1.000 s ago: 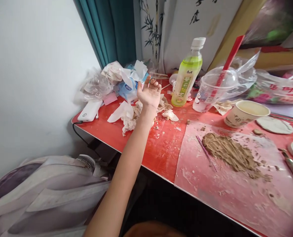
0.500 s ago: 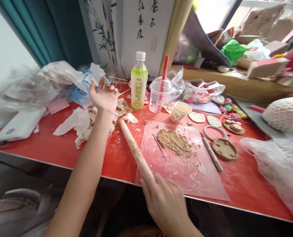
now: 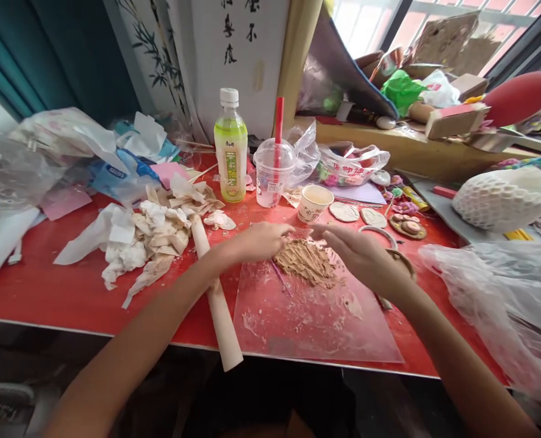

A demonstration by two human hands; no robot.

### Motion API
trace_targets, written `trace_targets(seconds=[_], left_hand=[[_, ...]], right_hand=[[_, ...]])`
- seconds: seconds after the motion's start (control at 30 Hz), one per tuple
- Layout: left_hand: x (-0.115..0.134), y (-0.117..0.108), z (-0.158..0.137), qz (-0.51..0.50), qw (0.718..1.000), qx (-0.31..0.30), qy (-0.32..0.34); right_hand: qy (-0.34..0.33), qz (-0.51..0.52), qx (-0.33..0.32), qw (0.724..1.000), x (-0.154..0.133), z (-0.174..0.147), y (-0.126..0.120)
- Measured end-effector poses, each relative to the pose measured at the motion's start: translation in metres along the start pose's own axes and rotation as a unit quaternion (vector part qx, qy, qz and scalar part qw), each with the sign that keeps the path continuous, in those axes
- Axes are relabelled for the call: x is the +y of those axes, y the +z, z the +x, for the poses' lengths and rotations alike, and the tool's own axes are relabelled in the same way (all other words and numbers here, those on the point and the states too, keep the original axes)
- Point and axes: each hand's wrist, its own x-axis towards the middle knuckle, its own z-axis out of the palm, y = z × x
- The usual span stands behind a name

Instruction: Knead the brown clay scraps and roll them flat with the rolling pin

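Observation:
My left hand (image 3: pixel 264 241) reaches over the far left edge of a flattened patch of brown clay (image 3: pixel 304 263), fingers stretched to the right and holding nothing. Opposite it, my right hand (image 3: pixel 361 252) hovers at the patch's right side, fingers extended and empty. The clay, with a rough, smeared surface, lies on a clear plastic sheet (image 3: pixel 307 340). A thin purple stick (image 3: pixel 280 278) rests at its left edge. Left of the sheet lies a wooden rolling pin (image 3: pixel 222 328), partly behind my left forearm, its near end past the table edge. My right wrist partly hides a round clay piece (image 3: pixel 406 263).
Crumpled tissues (image 3: pixel 152 234) lie at left. Behind the clay stand a drink bottle (image 3: pixel 231 146), a plastic cup with a red straw (image 3: pixel 270 176) and a paper cup (image 3: pixel 315 204). Plastic bags (image 3: pixel 489 292) cover the right side of the red table (image 3: pixel 161 316).
My right hand has let go of the rolling pin, which now lies on the table. My left hand has come down and right, and both hands are now over the clay. The view has shifted right.

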Motion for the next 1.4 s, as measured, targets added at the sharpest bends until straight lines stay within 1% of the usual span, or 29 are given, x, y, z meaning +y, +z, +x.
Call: trace_targets(seconds=[0.03, 0.1, 0.17, 0.23, 0.33, 0.43, 0.5, 0.6, 0.77, 0.87, 0.93, 1.03, 1.1, 1.13, 1.2, 1.23, 1.27, 1.33, 1.4], left_hand=[[0.003, 0.009, -0.002, 0.037, 0.999, -0.025, 0.009], [0.007, 0.02, -0.005, 0.082, 0.996, -0.046, 0.011], [0.007, 0.023, -0.006, 0.107, 0.993, -0.05, -0.01], [0.006, 0.02, -0.005, 0.108, 0.992, -0.053, -0.038], [0.002, 0.012, -0.002, 0.054, 0.994, -0.071, -0.062], [-0.001, 0.005, 0.0, -0.042, 0.994, -0.086, -0.05], [-0.003, 0.004, 0.001, -0.104, 0.989, -0.092, -0.042], [-0.004, 0.005, 0.003, -0.164, 0.98, -0.106, -0.048], [-0.003, 0.005, 0.007, -0.206, 0.967, -0.147, -0.032], [0.0, 0.005, 0.01, -0.224, 0.959, -0.173, -0.025], [0.001, 0.007, 0.013, -0.223, 0.959, -0.176, -0.026], [-0.001, 0.009, 0.016, -0.212, 0.964, -0.153, -0.037], [-0.003, 0.008, 0.016, -0.179, 0.976, -0.121, -0.038], [-0.004, 0.007, 0.014, -0.141, 0.985, -0.096, -0.035], [-0.007, 0.0, 0.01, -0.028, 0.999, -0.042, -0.012], [-0.008, -0.004, 0.007, 0.034, 0.999, -0.025, 0.002], [-0.009, -0.009, 0.004, 0.094, 0.995, -0.021, 0.016], [-0.009, -0.017, -0.002, 0.19, 0.98, -0.048, 0.029], [-0.006, -0.023, -0.006, 0.249, 0.964, -0.084, 0.03]], right_hand=[[0.008, 0.046, 0.008, 0.999, 0.012, 0.006, 0.001], [0.025, 0.11, 0.006, 0.994, 0.03, 0.013, 0.01], [0.043, 0.148, 0.008, 0.988, 0.039, 0.014, 0.023], [0.064, 0.17, 0.026, 0.983, 0.043, 0.011, 0.033], [0.094, 0.188, 0.049, 0.976, 0.046, 0.008, 0.041], [0.098, 0.217, 0.058, 0.97, 0.051, 0.007, 0.044], [0.098, 0.246, 0.059, 0.963, 0.054, 0.008, 0.046], [0.1, 0.271, 0.055, 0.956, 0.053, 0.009, 0.046], [0.094, 0.263, 0.04, 0.959, 0.049, 0.011, 0.042], [0.073, 0.293, 0.028, 0.953, 0.055, 0.014, 0.045], [0.074, 0.323, 0.02, 0.943, 0.061, 0.018, 0.049], [0.08, 0.355, 0.001, 0.931, 0.066, 0.023, 0.051], [0.081, 0.359, -0.005, 0.93, 0.065, 0.025, 0.048], [0.082, 0.361, 0.004, 0.929, 0.064, 0.026, 0.044], [0.094, 0.371, 0.039, 0.923, 0.061, 0.026, 0.033], [0.099, 0.378, 0.053, 0.919, 0.059, 0.025, 0.027], [0.102, 0.384, 0.059, 0.916, 0.058, 0.022, 0.02], [0.105, 0.37, 0.042, 0.922, 0.057, 0.016, 0.009], [0.1, 0.3, 0.004, 0.949, 0.055, 0.009, 0.002]])
